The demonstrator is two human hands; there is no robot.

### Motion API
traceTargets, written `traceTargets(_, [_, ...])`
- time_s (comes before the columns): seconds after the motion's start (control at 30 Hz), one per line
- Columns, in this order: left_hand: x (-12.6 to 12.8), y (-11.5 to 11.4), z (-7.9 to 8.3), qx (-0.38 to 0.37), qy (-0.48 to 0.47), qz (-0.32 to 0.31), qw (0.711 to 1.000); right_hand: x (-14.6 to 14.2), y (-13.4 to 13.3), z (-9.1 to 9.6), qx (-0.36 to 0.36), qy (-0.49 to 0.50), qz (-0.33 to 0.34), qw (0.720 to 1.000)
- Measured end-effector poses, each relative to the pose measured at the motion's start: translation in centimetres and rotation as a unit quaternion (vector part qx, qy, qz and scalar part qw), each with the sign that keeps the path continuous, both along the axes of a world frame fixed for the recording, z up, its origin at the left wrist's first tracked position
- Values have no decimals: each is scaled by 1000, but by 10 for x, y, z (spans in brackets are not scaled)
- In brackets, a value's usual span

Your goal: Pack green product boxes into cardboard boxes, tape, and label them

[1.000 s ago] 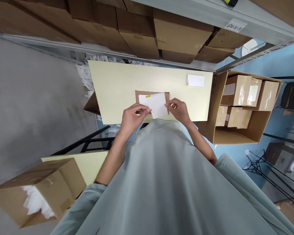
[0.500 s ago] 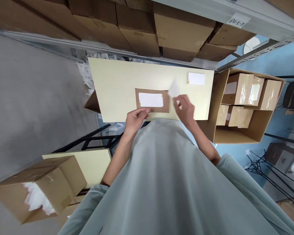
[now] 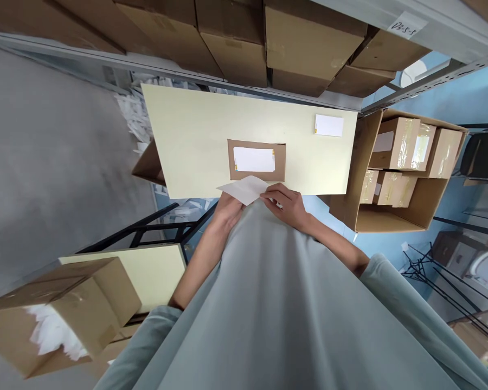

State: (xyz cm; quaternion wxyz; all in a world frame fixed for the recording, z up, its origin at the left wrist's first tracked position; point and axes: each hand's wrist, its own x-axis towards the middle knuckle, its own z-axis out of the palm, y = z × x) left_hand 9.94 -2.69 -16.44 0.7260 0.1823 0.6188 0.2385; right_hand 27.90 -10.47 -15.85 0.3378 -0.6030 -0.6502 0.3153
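Observation:
A thin white paper sheet (image 3: pixel 246 189) is held in front of me at the table's near edge, tilted and with one corner pointing left. My right hand (image 3: pixel 287 206) pinches its right end between thumb and fingers. Behind and below the sheet, my left hand (image 3: pixel 229 210) is closed at its lower left edge, the fingertips partly hidden by the paper. Just beyond lies a flat brown cardboard piece (image 3: pixel 280 162), with a stack of white labels (image 3: pixel 254 159) on it that shows small yellow marks at its corners.
Another white label stack (image 3: pixel 328 125) lies at the right of the cream tabletop (image 3: pixel 187 130). An open carton (image 3: pixel 390 221) with several taped boxes stands right of it. Boxes fill the shelf (image 3: pixel 350 103) beyond. At lower left, an open carton (image 3: pixel 91 309) contains white material (image 3: pixel 57 333).
My right hand has brought the white sheet down and left from above the cardboard's right side to my left hand. My left hand has drawn back slightly from the cardboard's near edge.

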Motion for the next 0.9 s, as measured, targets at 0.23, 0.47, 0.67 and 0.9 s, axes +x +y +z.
traceTargets(0.23, [-8, 9, 2, -2, -20, -44, 999, -16, 3, 11, -41, 137, -135, 980])
traceTargets(0.47, [-5, 17, 8, 9, -42, -63, 997, -21, 9, 22, -65, 199, -186, 960])
traceTargets(0.67, [-3, 20, 7, 9, -62, -95, 994, -23, 9, 28, -72, 174, -207, 960])
traceTargets(0.9, [-5, 21, 12, 141, 64, -66, 986, -9, 5, 19, -62, 87, -253, 962])
